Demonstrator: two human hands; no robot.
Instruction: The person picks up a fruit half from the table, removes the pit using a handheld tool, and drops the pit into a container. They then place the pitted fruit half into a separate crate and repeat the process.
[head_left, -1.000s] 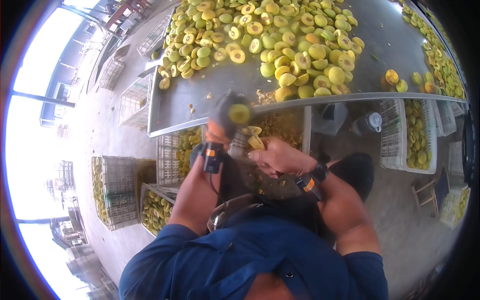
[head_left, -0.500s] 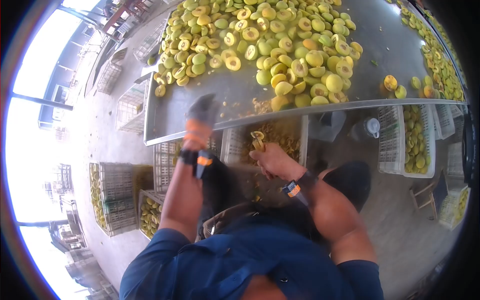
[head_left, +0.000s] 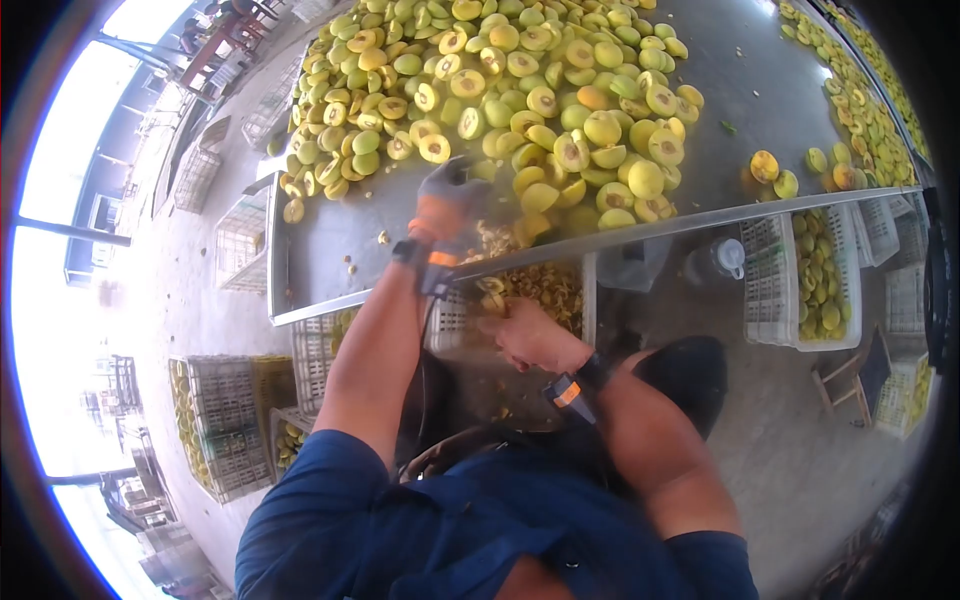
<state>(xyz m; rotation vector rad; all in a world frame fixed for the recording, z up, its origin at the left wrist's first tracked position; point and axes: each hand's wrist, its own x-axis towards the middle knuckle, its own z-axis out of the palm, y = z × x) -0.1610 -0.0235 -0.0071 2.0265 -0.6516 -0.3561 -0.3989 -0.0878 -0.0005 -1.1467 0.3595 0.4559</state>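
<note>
My left hand (head_left: 447, 197), in a dark glove with an orange cuff, is over the metal table (head_left: 335, 245) at the near side of a pile of halved yellow-green fruits (head_left: 470, 85). Its fingers are slightly blurred, look curved and apart, and nothing shows in them. My bare right hand (head_left: 540, 335) is closed below the table's front edge. From its fingers sticks a small yellowish tool (head_left: 492, 294) with a loop-like tip; the blur hides its details. Just behind it is a white crate (head_left: 589, 290) with brownish-yellow scraps (head_left: 550, 290) inside.
Small scraps (head_left: 495, 240) lie by the table's edge. Loose fruits (head_left: 765, 166) and another pile (head_left: 860, 120) are on the right. Fruit-filled crates (head_left: 770, 285) stand under the table and on the left floor (head_left: 225, 425). A clear jug (head_left: 715, 262) and a small stool (head_left: 850, 380) are at right.
My left hand has moved right and forward, to the near edge of the fruit pile. My right hand has shifted slightly down, still holding the small tool. The whole view has turned a little.
</note>
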